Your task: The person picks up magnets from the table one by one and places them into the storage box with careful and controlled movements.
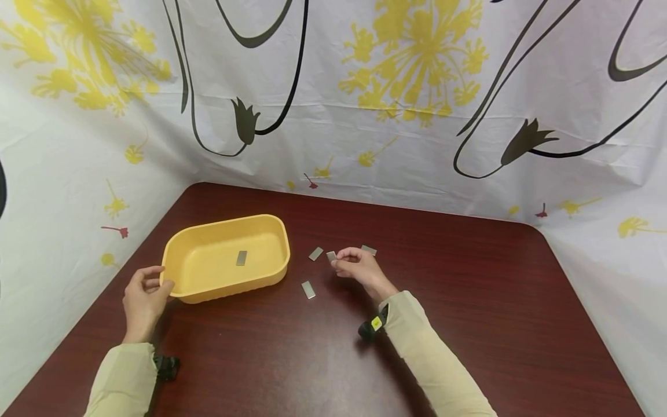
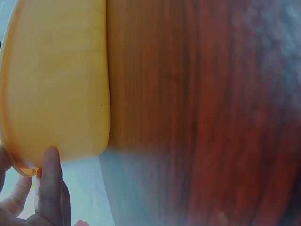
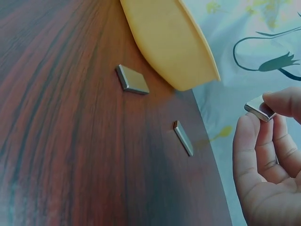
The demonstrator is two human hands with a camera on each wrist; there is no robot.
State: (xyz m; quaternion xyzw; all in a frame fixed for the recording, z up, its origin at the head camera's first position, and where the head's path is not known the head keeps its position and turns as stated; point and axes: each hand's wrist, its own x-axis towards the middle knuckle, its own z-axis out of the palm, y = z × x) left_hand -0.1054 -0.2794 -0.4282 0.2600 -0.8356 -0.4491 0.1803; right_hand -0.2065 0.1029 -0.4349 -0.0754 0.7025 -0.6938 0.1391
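Note:
A yellow plastic basin (image 1: 229, 285) stands on the left of the table, with one small flat metal block (image 1: 242, 258) lying inside. My left hand (image 1: 143, 301) grips the basin's left end, thumb at the rim and fingers around the outer wall. Right of the basin, my right hand (image 1: 359, 269) pinches a shiny rectangular metal block (image 3: 260, 108) between thumb and fingertips, held above the table. Two similar blocks lie between basin and right hand: one nearer (image 1: 308, 289), one farther back (image 1: 315, 253). Another block (image 1: 369, 250) lies just behind the right hand, partly covered by it.
The dark red-brown wooden table (image 1: 500, 307) has rounded far corners. A white curtain (image 1: 323, 75) with yellow and dark flower prints hangs along its back and sides. Each wrist carries a black strapped device, the right one (image 1: 374, 324) bearing a yellow tag.

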